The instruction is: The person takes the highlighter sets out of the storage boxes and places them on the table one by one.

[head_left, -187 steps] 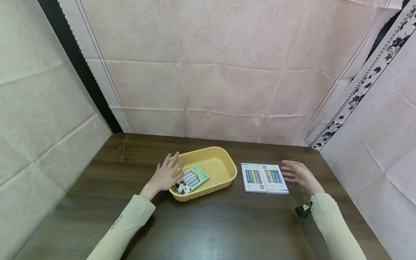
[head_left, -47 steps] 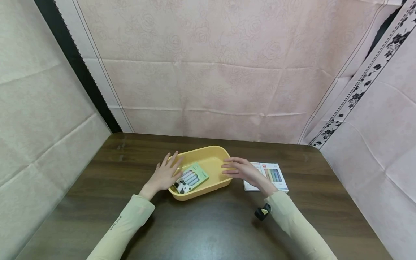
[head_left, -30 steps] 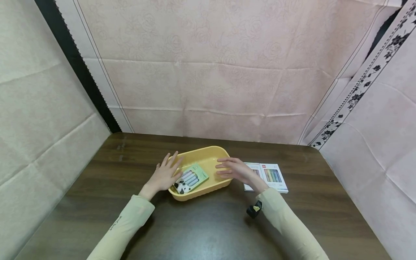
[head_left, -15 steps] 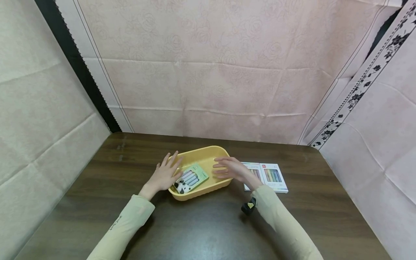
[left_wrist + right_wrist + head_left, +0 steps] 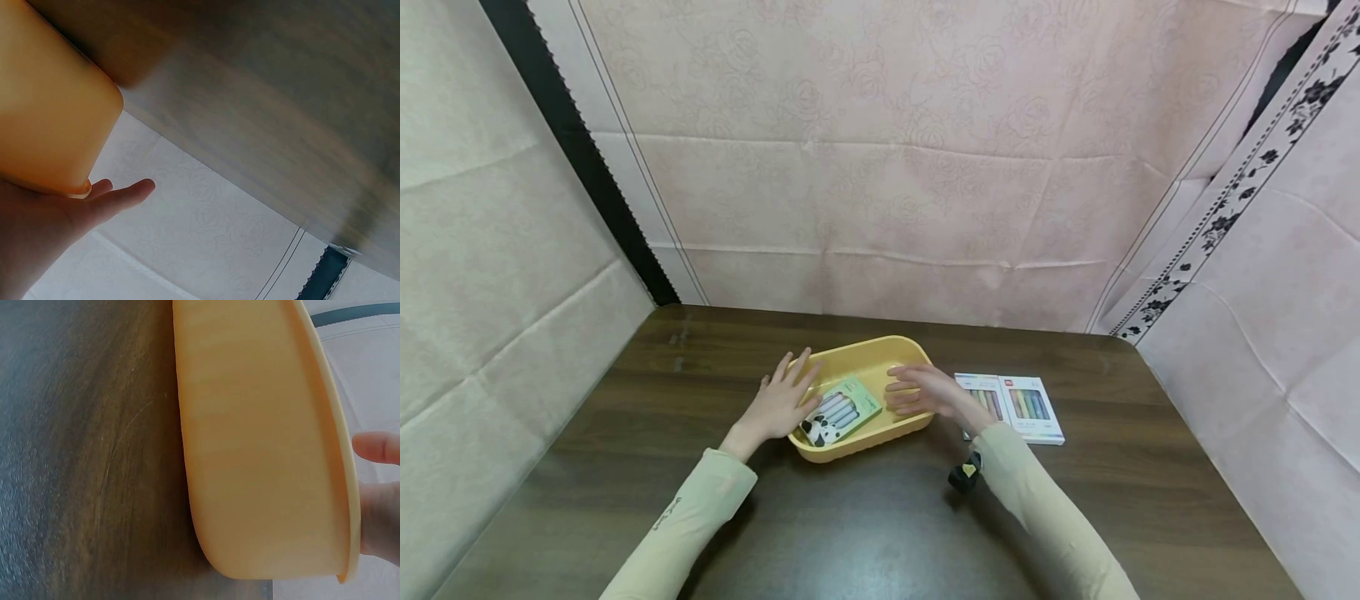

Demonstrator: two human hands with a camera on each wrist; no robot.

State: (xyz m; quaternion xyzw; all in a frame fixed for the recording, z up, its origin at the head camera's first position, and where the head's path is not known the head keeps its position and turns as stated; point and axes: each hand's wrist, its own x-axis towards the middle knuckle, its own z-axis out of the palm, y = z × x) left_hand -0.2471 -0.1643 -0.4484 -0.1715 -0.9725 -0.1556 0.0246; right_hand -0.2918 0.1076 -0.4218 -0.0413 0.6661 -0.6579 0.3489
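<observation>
A yellow plastic basket (image 5: 867,437) sits on the brown table. Inside it, toward the left end, lies a light green box (image 5: 852,407) with pastel sticks and a black-and-white animal pictured on it. My left hand (image 5: 780,407) rests with spread fingers on the basket's left rim; the left wrist view has its thumb by the rim. My right hand (image 5: 928,390) is over the basket's right end, fingers extended and slightly parted, holding nothing. To the right of that hand lie two white boxes (image 5: 1033,429) side by side, their windows showing coloured sticks; my right forearm partly covers the left one.
The table (image 5: 850,533) meets a pale patterned cloth (image 5: 880,225) hanging behind it. Similar cloths hang at the left and right sides. A black device (image 5: 964,475) is strapped at my right wrist.
My right hand has come left from beside the white boxes to over the basket, drifting slightly further left in the last second. The left hand stays put.
</observation>
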